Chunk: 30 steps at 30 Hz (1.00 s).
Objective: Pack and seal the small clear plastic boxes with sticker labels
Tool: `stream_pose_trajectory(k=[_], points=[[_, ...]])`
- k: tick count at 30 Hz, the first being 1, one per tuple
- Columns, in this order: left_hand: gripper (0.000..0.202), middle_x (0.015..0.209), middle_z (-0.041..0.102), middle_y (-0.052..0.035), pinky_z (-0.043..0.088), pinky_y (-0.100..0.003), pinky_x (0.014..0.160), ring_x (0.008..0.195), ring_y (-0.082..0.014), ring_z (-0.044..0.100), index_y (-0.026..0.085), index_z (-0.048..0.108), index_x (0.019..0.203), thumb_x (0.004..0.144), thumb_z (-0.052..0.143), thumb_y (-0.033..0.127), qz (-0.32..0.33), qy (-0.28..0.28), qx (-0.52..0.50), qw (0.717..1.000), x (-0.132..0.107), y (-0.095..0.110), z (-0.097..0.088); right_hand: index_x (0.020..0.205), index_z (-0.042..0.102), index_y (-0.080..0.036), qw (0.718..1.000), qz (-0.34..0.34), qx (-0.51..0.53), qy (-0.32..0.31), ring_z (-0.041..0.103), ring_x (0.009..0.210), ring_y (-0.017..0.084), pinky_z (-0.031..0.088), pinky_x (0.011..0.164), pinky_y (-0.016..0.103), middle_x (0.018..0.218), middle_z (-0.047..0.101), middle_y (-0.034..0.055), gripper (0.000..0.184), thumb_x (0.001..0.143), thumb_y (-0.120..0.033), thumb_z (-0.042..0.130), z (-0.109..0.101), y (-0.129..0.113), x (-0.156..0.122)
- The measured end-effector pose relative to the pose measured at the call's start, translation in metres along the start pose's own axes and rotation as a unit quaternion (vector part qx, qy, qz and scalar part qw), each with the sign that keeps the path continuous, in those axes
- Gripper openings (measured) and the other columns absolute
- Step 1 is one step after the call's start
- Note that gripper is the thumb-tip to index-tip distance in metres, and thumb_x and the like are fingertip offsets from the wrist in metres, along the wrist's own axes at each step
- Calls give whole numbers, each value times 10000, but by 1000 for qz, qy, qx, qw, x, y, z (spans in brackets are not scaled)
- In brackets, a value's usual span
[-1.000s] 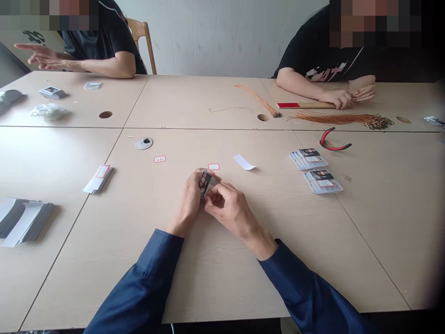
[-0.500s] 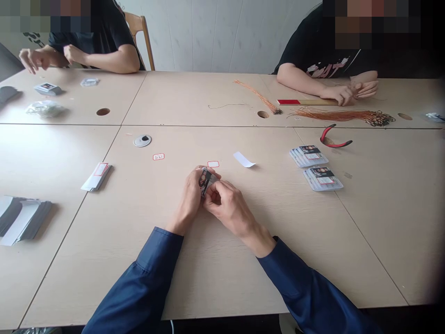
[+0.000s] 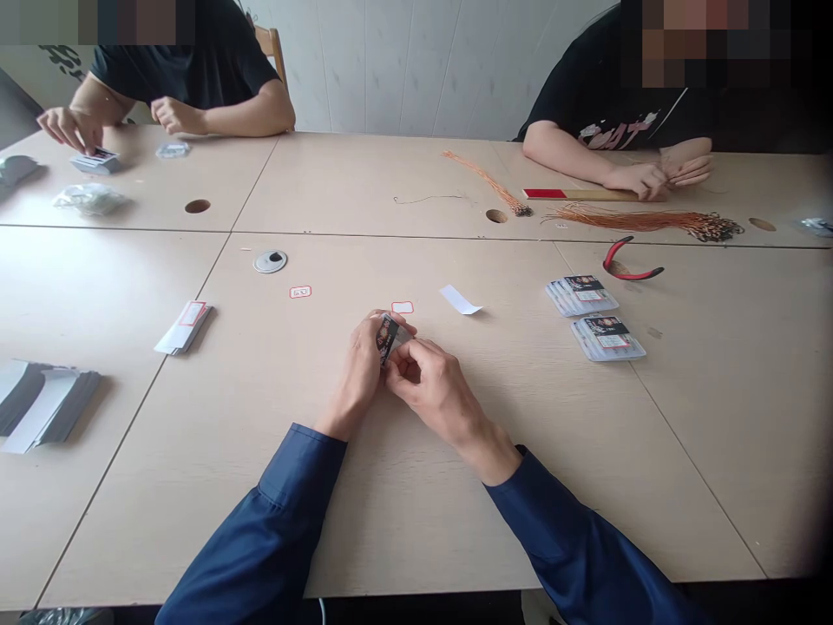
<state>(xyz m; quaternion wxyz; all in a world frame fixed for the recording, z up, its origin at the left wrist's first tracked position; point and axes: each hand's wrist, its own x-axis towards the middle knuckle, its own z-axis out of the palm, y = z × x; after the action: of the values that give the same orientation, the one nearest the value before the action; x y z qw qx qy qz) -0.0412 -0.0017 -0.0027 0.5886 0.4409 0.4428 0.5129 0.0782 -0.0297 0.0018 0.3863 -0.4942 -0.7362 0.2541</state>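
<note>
Above the middle of the table, my left hand (image 3: 362, 365) is closed round a small clear packet with a black printed label (image 3: 388, 337). My right hand (image 3: 426, 373) pinches at the packet's right side, thumb and forefinger together; its fingertips hide what they grip there. Just beyond the hands lies a red-framed sticker (image 3: 403, 307). A curled white paper strip (image 3: 461, 300) rests to its right. Two piles of similar packets, a far pile (image 3: 582, 296) and a near pile (image 3: 609, 338), lie on the right.
On the left are a stack of white strips (image 3: 185, 328) and larger paper stacks (image 3: 52, 404). Red-handled pliers (image 3: 628, 265) and copper-coloured wire bundles (image 3: 644, 219) lie at the far right. Two co-workers sit opposite, one touching a card pile (image 3: 96, 162).
My hands keep almost the same hold on the packet. The view has shifted slightly. The far-left co-worker's hand has moved down onto the card pile.
</note>
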Motion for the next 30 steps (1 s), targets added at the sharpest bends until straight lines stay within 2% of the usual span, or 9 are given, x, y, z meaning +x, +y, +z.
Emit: stream_pose_trajectory(k=[4, 9, 18, 22, 30], points=[[324, 925, 718, -73, 512, -314, 856, 906, -208, 664, 171, 654, 852, 901, 392, 356, 3, 10, -13, 1000, 0, 0, 2, 715, 482, -218, 1000, -7, -21, -9, 588, 694, 180, 472, 640, 295, 732, 616, 27, 189, 837, -93, 554, 1, 0, 1], [307, 899, 725, -70, 527, -312, 812, 867, -210, 672, 174, 643, 835, 881, 407, 366, -11, 15, -24, 1000, 0, 1, 3, 724, 471, -219, 1000, -2, -13, -16, 583, 697, 179, 473, 643, 291, 727, 608, 27, 183, 837, -97, 547, 0, 1, 1], [284, 864, 727, -64, 526, -283, 696, 801, -202, 678, 180, 642, 828, 850, 440, 380, -40, 34, -60, 997, 1, 1, 4, 767, 529, -210, 996, 42, 77, -34, 604, 722, 164, 495, 669, 279, 757, 637, 15, 101, 856, -177, 562, -6, 2, -1], [277, 865, 722, -63, 528, -285, 713, 805, -200, 678, 177, 641, 830, 847, 458, 384, -43, 38, -80, 995, 0, 1, 5, 790, 556, -204, 996, 47, 72, -34, 609, 732, 168, 497, 682, 286, 777, 649, 22, 74, 858, -211, 584, -7, 1, -2], [286, 904, 719, -69, 526, -298, 780, 859, -204, 676, 176, 632, 855, 865, 444, 392, -30, 28, -56, 998, -1, 0, 4, 732, 513, -211, 999, 17, 24, -31, 607, 722, 182, 491, 674, 303, 736, 629, 28, 136, 835, -140, 567, -5, -1, 0]])
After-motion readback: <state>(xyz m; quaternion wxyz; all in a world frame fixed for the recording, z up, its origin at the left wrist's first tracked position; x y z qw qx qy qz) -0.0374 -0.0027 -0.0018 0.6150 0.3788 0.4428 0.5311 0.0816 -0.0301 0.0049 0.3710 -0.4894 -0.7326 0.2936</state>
